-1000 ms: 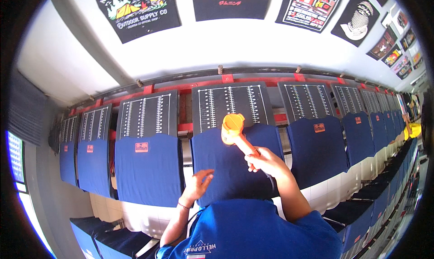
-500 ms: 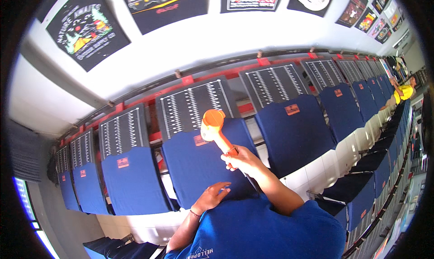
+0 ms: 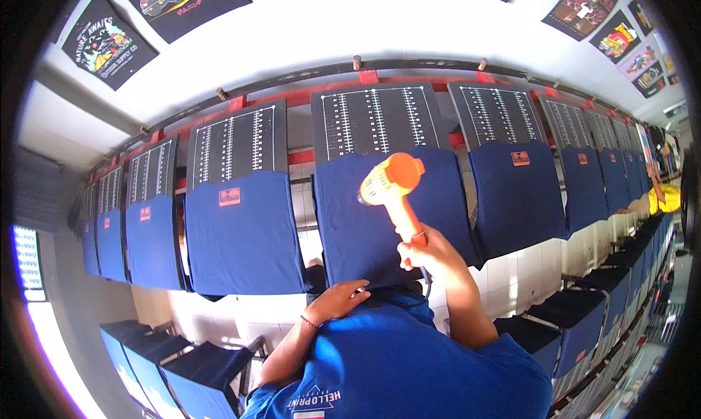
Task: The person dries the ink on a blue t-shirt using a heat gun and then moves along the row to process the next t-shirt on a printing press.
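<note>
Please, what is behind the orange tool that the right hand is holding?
Behind the orange tool is dark blue cloth, draped over a white-marked black board. The cloth directly behind the tool is covered, so any print there cannot be seen.

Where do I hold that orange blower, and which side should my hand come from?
Probably grip the orange blower by its handle, coming from the lower right: it is slim and slants down that way from the wide head. The right hand is wrapped around its lower end.
</note>
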`<state>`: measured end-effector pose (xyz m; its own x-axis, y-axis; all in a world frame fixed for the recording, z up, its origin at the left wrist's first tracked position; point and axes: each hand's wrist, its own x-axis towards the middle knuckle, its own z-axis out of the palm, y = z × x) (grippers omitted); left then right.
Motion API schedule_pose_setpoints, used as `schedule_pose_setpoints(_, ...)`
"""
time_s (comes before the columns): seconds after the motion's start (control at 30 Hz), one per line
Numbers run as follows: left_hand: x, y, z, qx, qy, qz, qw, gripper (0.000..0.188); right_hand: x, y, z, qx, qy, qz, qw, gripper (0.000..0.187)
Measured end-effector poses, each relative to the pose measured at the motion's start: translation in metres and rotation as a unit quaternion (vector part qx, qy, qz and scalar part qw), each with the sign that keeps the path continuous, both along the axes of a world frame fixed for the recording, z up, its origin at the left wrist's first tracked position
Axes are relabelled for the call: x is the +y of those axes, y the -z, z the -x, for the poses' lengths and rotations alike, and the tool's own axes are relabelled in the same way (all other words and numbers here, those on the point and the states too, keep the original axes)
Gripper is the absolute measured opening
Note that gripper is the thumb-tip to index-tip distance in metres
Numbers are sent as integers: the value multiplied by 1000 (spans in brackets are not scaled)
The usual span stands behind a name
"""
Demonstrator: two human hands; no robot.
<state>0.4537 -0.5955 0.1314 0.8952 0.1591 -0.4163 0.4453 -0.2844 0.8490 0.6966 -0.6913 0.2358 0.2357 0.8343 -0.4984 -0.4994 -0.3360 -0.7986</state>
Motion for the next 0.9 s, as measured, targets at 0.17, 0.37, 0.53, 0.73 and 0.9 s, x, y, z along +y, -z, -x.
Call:
schedule_pose_setpoints(0.17, -34, -11, -14, 61, -62, -16, 996, 47, -21, 9, -57, -19, 6, -3, 1000, 29)
schedule_pose_setpoints(0.37, -44, -10, -23, 61, -114, -38, 991, 43, -13, -9, -100, -77, -56, 16, 995, 30)
schedule_pose_setpoints(0.53, -26, -22, -32, 44, -160, -60, 984, 43, 10, -21, -114, -103, -66, 16, 992, 27)
schedule_pose_setpoints(0.73, 14, -11, -23, 11, -224, -64, 972, 38, 34, -20, -118, -106, -102, 57, 987, 26)
schedule_pose_setpoints(0.9, 59, 30, -27, -69, -315, -189, 927, 38, 43, -3, -103, -115, -82, 20, 990, 26)
